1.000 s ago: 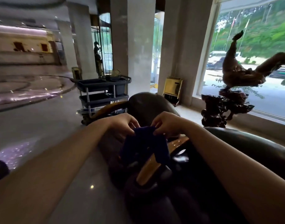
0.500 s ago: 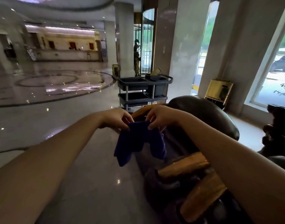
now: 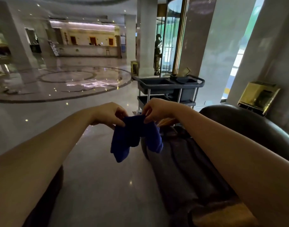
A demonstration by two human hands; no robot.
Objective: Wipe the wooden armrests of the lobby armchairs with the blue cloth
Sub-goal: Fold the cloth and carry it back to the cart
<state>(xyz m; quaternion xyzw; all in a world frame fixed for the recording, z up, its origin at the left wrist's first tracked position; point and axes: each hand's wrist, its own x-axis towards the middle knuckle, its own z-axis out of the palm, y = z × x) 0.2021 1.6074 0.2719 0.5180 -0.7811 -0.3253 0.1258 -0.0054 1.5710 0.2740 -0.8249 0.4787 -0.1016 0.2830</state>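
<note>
A dark blue cloth (image 3: 134, 138) hangs in the air, pinched at its top edge by both hands. My left hand (image 3: 109, 114) grips its left corner and my right hand (image 3: 156, 108) grips its right corner. Two loose ends droop below. Under and right of the cloth stands a dark leather armchair (image 3: 248, 126). One wooden armrest (image 3: 222, 213) shows at the bottom right, under my right forearm. A sliver of the far wooden armrest (image 3: 166, 121) peeks out just behind the cloth.
A grey service cart (image 3: 166, 89) with tubs stands beyond the hands. A gold bin (image 3: 258, 97) sits by the right pillar and a smaller gold bin (image 3: 134, 68) by the centre pillar. A person (image 3: 157, 54) stands at the revolving door. Glossy marble floor (image 3: 58, 89) spreads left.
The view swung left and up, away from the window and sculpture toward the lobby. Both hands stayed shut on the cloth, lifting it off the armrest and spreading its top edge.
</note>
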